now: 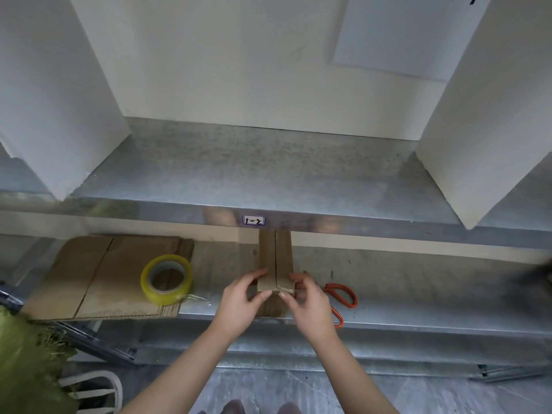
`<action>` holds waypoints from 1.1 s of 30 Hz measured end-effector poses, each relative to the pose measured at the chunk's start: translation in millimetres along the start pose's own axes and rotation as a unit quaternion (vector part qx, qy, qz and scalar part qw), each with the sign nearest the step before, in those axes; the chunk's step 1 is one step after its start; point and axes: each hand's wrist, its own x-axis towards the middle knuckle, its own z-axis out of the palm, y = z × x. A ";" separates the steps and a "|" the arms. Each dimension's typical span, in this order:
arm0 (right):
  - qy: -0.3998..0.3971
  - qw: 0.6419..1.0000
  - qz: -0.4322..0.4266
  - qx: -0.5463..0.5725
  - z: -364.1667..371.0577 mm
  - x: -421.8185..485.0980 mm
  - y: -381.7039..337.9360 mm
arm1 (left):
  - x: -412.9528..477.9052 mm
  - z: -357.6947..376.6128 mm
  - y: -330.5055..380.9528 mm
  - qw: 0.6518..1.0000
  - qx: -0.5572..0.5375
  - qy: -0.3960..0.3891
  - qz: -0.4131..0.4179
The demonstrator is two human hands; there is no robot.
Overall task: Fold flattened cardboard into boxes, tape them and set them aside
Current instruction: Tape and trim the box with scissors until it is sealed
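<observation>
A small brown cardboard box [274, 258] stands on the lower metal shelf [418, 282], its two top flaps closed with a seam down the middle. My left hand [242, 306] grips its near left corner, thumb on the top flap. My right hand [307, 309] holds the near right corner the same way. A roll of clear yellowish tape [167, 279] lies on a stack of flattened cardboard [89, 276] to the left. Orange-handled scissors [343, 297] lie just right of my right hand, partly hidden by it.
An upper metal shelf [268, 180] juts out over the back of the box, with white panels [59, 85] at its left and right ends. Green fabric [27, 363] and a white chair back [95, 389] sit at lower left.
</observation>
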 end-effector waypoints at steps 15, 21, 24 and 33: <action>0.015 0.993 0.045 0.111 -1.7 -7.4 2.8 | 3.5 -9.1 3.5 0.980 -0.134 -0.122 -0.083; -0.103 0.984 0.075 0.121 -25.3 8.5 5.8 | 48.8 -39.9 -5.8 0.986 -0.117 -0.049 -0.108; -0.043 0.992 0.084 0.083 -23.1 10.8 13.4 | 51.1 -41.2 -4.6 0.986 -0.124 -0.069 -0.084; -0.017 0.988 0.111 0.107 -22.8 3.3 7.2 | 23.9 -46.8 -12.2 0.990 -0.094 -0.007 -0.103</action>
